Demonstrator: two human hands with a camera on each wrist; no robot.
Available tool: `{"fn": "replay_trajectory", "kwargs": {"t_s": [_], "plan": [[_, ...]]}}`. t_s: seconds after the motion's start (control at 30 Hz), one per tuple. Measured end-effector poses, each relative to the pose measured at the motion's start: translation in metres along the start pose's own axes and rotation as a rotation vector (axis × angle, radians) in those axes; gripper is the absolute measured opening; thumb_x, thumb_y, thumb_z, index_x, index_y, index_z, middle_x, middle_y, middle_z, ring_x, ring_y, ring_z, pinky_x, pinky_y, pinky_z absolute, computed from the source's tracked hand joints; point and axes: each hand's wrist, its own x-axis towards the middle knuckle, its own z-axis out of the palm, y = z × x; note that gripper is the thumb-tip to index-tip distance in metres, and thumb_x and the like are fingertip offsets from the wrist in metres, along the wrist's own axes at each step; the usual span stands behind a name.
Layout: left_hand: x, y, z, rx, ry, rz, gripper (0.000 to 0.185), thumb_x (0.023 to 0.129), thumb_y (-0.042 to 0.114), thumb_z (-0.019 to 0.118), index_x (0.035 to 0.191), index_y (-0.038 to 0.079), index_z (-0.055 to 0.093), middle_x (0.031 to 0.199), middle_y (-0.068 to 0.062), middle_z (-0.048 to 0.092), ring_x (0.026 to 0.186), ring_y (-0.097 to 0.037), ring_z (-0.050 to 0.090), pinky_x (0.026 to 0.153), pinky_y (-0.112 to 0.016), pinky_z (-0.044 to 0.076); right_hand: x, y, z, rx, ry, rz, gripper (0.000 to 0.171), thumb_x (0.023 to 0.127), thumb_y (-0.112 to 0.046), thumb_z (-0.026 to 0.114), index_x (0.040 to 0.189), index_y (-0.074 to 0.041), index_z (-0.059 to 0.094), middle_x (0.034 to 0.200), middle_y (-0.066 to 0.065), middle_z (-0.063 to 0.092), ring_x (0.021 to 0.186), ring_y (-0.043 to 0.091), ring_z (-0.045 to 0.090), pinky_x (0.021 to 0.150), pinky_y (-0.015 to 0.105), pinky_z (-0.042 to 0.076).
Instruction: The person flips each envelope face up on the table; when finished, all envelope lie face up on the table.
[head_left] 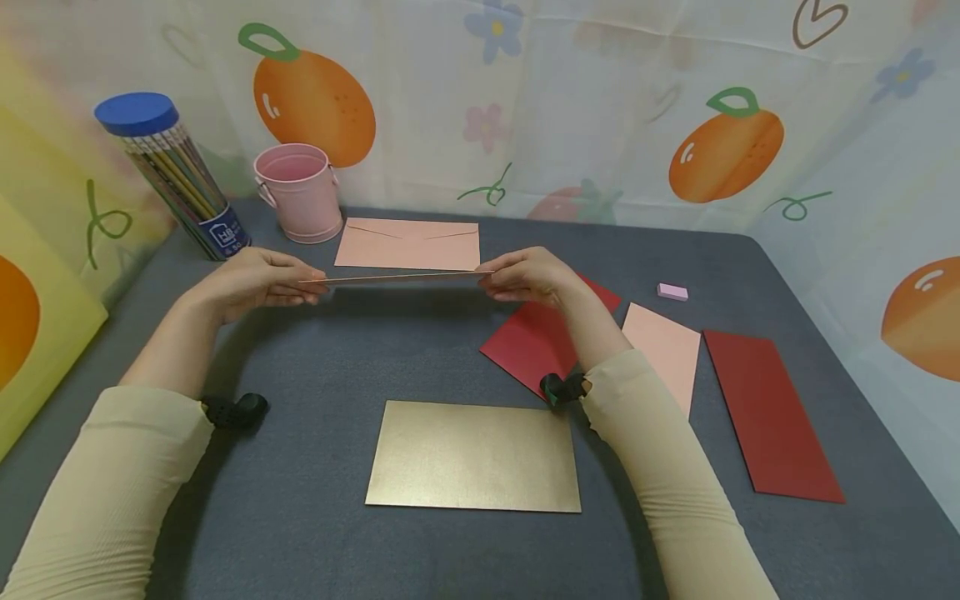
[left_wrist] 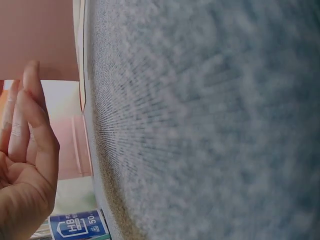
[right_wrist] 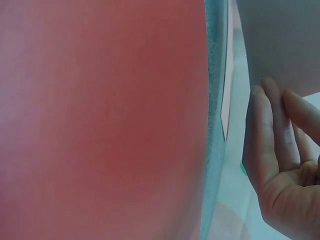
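Note:
A thin flat peach envelope (head_left: pixel 405 277), seen nearly edge-on in the head view, is held level above the table. My left hand (head_left: pixel 262 279) pinches its left end between thumb and fingers, and my right hand (head_left: pixel 528 275) pinches the right end. In the left wrist view the envelope's underside (left_wrist: pixel 37 35) looks dull pink; in the right wrist view it appears greyish. Just behind it lies another peach envelope (head_left: pixel 408 244) with its flap lines up. A gold envelope (head_left: pixel 474 457) lies nearer the front. Under the right forearm is a red envelope (head_left: pixel 525 337), partly hidden.
On the right lie a peach envelope (head_left: pixel 663 342), partly covered by the sleeve, a dark red envelope (head_left: pixel 772 412) and a small pink eraser (head_left: pixel 672 292). At the back left stand a blue-lidded tub of pencils (head_left: pixel 176 179) and a pink bucket (head_left: pixel 303 200). A printed cloth hangs behind.

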Motion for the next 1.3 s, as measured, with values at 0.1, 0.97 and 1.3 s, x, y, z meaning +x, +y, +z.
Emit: {"fn": "replay_trajectory", "kwargs": {"t_s": [0.1,0.97,1.3], "plan": [[0.002,-0.001,0.002,0.052,0.021,-0.018,0.024,0.095,0.033,0.066,0.11,0.016,0.073,0.091,0.012,0.074,0.087,-0.003,0.071,0.082,-0.022,0.06,0.0,0.0,0.001,-0.015,-0.001,0.013,0.032,0.093,0.001,0.061,0.125,0.0,0.066,0.12,0.009,0.066,0.079,0.012,0.068,0.073,0.023,0.061],[0.012,-0.004,0.016,0.209,-0.014,-0.074,0.054,0.092,0.015,0.068,0.133,-0.013,0.045,0.091,0.002,0.069,0.075,-0.005,0.067,0.072,-0.021,0.06,0.003,0.004,0.01,-0.102,-0.064,0.069,0.033,0.095,-0.007,0.063,0.126,0.002,0.064,0.098,0.006,0.068,0.083,0.013,0.067,0.074,0.024,0.06],[0.017,-0.006,0.015,0.225,-0.008,-0.083,0.057,0.093,0.013,0.066,0.137,-0.016,0.042,0.094,-0.001,0.069,0.075,-0.005,0.066,0.07,-0.022,0.061,0.003,0.004,0.008,-0.119,-0.076,0.079,0.039,0.098,-0.009,0.058,0.136,-0.003,0.055,0.114,0.011,0.065,0.091,0.017,0.068,0.081,0.027,0.06]]}}
